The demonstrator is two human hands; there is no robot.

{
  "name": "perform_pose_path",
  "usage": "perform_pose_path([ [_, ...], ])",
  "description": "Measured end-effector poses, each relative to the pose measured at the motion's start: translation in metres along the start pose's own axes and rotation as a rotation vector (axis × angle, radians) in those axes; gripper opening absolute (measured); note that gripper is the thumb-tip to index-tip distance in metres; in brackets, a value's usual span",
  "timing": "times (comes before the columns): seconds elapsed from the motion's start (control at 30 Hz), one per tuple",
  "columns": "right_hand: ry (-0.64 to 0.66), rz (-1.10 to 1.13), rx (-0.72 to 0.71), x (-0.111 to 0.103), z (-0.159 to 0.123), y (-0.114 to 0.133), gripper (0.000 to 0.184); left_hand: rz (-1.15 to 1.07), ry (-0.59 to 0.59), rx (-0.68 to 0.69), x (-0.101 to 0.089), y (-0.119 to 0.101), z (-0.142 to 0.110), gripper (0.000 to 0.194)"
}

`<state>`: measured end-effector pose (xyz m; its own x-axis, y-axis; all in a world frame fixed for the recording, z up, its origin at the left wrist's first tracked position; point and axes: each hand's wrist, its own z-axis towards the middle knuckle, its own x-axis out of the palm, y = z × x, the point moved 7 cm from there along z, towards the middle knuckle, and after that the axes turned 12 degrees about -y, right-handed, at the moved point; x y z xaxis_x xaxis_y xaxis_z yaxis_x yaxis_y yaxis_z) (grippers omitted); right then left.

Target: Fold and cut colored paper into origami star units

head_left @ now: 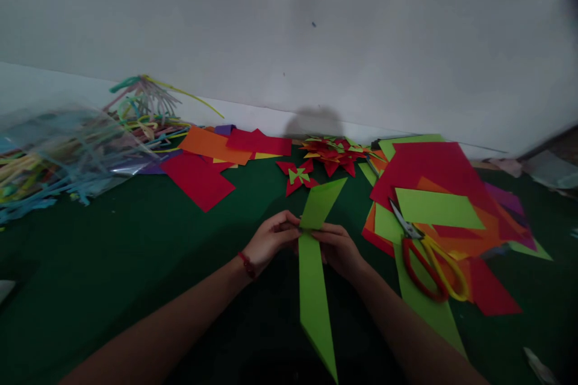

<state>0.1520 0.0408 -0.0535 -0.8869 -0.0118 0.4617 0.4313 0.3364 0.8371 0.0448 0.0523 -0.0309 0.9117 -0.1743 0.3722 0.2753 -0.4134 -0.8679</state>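
Note:
A long green paper strip lies on the dark green cloth, bent at its middle so the far part angles off to the right. My left hand pinches the strip at the bend from the left side; a red band sits on that wrist. My right hand grips the same bend from the right, fingers closed on the paper. Just beyond the strip lies a small red and green folded pinwheel, and behind it a pile of similar folded shapes.
Scissors with red and yellow handles rest on a stack of red, green and orange paper sheets at the right. More sheets lie left of centre. A clear bag of coloured strips sits far left. A white wall stands behind.

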Motion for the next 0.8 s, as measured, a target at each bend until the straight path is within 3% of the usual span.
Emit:
perform_pose_path([
  [0.27,-0.04,-0.012,0.055,-0.0032,-0.0007,-0.0019,0.014,0.04,0.065,0.002,0.0024,0.0006,0.0015,0.019],
  [0.43,0.035,0.069,0.04,0.0004,-0.0011,0.0003,0.023,0.034,0.046,0.008,0.0006,-0.0003,0.0023,0.017],
  [0.8,-0.045,-0.007,-0.045,-0.0013,-0.0005,0.0022,0.018,0.057,0.004,0.011,-0.0056,-0.0012,0.0066,0.015],
])
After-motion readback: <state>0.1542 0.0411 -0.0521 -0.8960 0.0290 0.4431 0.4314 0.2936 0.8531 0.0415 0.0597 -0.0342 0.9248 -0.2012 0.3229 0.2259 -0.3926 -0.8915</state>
